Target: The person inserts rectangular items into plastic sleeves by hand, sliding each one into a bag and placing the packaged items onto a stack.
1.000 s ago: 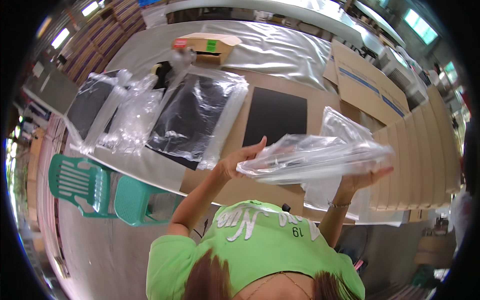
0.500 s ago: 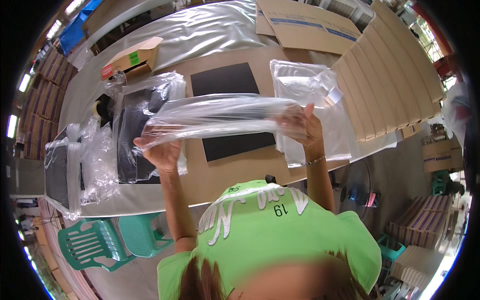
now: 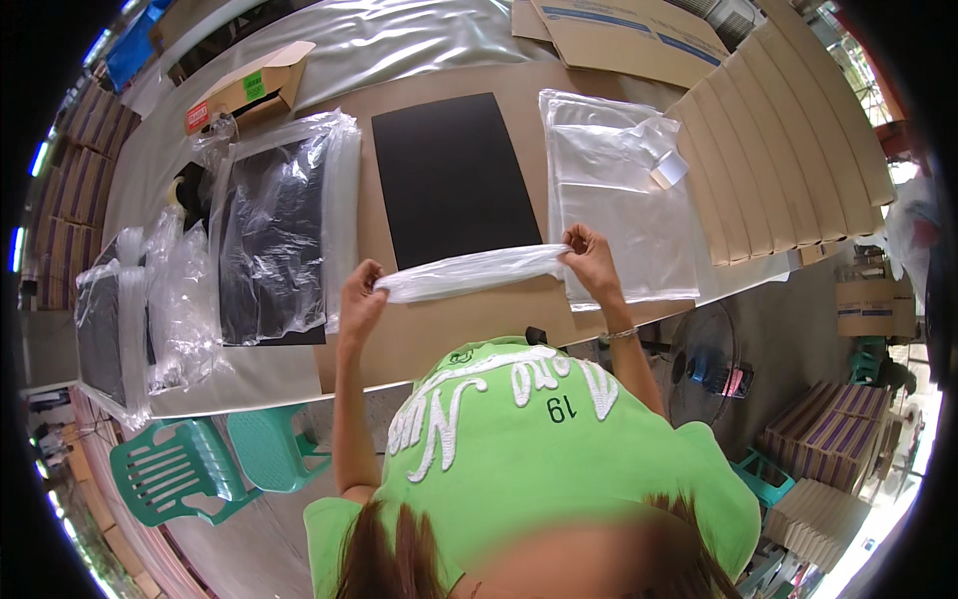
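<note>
Between my two hands a clear plastic bag (image 3: 474, 274) is stretched sideways, gathered into a narrow band. My left hand (image 3: 363, 297) pinches its left end and my right hand (image 3: 591, 259) pinches the right end. Beneath and beyond the band lies a flat black board (image 3: 454, 170) on a brown cardboard sheet (image 3: 344, 366); the band covers the board's near edge. Right of the board is a stack of clear plastic bags (image 3: 624, 235), with a small white roll (image 3: 668, 169) on top. To the left, black boards in clear plastic (image 3: 274, 240) are piled up.
Upright cardboard pieces (image 3: 778, 150) line the table's right side. An opened cardboard box (image 3: 254, 90) stands at the far left, and crumpled clear plastic (image 3: 185, 309) lies nearer. Green chairs (image 3: 180, 469) stand by the near left edge; a fan (image 3: 704, 364) is on the right.
The bag has come nearer to me and been gathered from a wide, loose sheet into a narrow band. My hands went from inside the film to pinching its ends, uncovering most of the black board.
</note>
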{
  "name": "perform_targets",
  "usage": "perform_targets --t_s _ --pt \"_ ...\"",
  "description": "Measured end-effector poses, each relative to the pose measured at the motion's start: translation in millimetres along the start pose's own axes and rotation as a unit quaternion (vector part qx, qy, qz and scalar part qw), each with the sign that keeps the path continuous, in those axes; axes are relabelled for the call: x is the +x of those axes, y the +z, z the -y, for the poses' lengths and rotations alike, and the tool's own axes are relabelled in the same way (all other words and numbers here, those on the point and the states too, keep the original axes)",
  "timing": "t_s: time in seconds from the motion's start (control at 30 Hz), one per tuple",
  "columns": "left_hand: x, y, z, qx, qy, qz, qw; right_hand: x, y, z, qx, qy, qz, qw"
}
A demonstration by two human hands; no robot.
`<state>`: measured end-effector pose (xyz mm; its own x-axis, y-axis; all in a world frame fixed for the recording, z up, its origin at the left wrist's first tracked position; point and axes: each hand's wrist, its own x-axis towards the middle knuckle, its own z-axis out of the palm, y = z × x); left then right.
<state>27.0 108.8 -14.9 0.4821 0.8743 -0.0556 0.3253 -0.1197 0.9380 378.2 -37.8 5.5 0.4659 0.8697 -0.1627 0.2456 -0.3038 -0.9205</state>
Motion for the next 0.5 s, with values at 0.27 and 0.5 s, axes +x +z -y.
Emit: perform_targets --t_s 0.27,0.5 --pt "-42 38 -23 0.187 -0.003 0.004 0.982 -18 28 -37 -0.198 -0.144 -0.092 0.965" --pt "-57 48 -12 0.153 0.021 0.030 0.988 -29 35 -22 -0.173 -0.126 -0.005 0.977"
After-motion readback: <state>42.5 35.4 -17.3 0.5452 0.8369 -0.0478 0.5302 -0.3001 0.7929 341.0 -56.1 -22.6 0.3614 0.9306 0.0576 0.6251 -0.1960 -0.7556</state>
